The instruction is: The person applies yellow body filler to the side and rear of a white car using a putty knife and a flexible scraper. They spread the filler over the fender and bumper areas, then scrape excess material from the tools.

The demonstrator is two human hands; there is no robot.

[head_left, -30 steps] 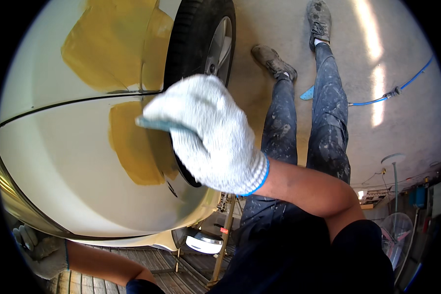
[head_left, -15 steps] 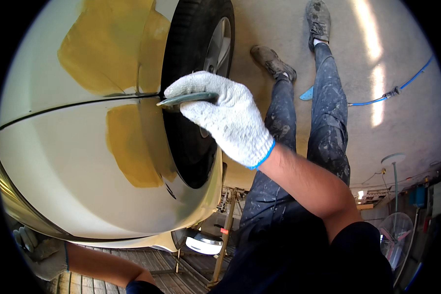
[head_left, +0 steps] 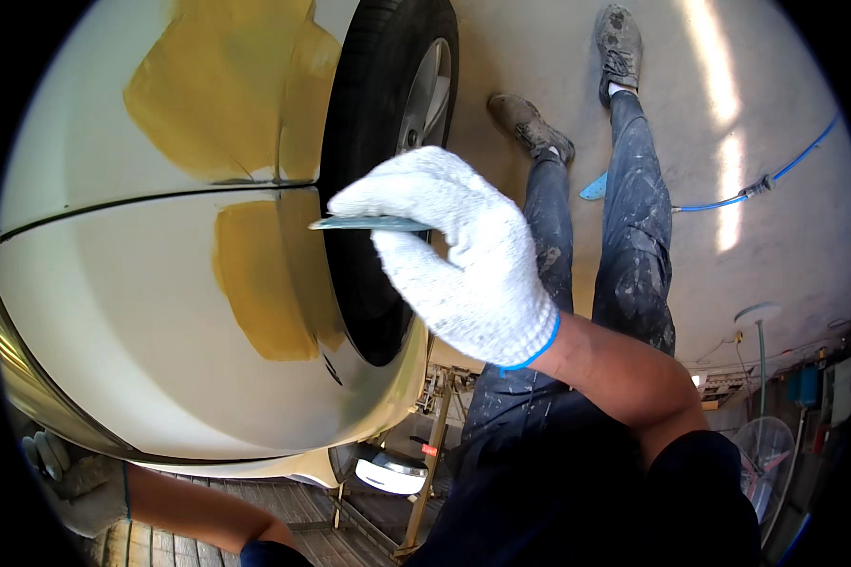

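Between the thumb and fingers of my right hand (head_left: 463,246), in a white knit glove with a blue cuff, is a thin grey-green folded sanding sheet (head_left: 373,224), seen almost edge-on. It is in front of the wheel (head_left: 388,123), close to the edge of the car's wheel arch. A yellow-brown filler patch (head_left: 260,283) covers the pale body panel (head_left: 151,321) there; another filler patch (head_left: 227,94) lies beyond the dark panel seam. At the lower left, my gloved left hand (head_left: 85,491) lies by the car's edge in shadow, its fingers stretched out.
My legs (head_left: 633,217) and worn shoes (head_left: 534,128) are beside the wheel. A blue air hose (head_left: 719,200) runs across the floor on the right. A stand fan (head_left: 766,463) stands lower right. Below the car are a white-and-black mirror (head_left: 392,472) and slatted boards (head_left: 189,539).
My right hand has drawn back right and downward from the panel seam, with the sheet now more level. The left hand stays in place. The view has shifted slightly.
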